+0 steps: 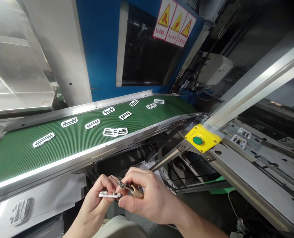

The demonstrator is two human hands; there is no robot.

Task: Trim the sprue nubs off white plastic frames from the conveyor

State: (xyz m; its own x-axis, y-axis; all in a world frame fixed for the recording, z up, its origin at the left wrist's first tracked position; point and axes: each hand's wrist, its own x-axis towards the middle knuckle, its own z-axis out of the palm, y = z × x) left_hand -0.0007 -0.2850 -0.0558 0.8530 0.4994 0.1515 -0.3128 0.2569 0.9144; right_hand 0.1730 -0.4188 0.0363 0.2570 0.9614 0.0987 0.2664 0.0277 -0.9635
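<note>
My left hand (pixel 96 201) pinches a small white plastic frame part (pixel 109 194) at the bottom centre. My right hand (pixel 147 195) is closed round a small metal cutting tool (pixel 132 189) with tan handles, its tip touching the part. Both hands hover below the front rail of a green conveyor belt (pixel 70 145). Several more white frame parts (pixel 69 122) lie spread along the belt, two of them overlapping (pixel 115 132).
A yellow box with a green push button (pixel 203 138) sits at the belt's right end. Behind stands a blue machine with a dark window (pixel 147 49) and warning signs (pixel 174 23). A metal frame (pixel 256 162) runs to the right. White sheets (pixel 37 201) lie lower left.
</note>
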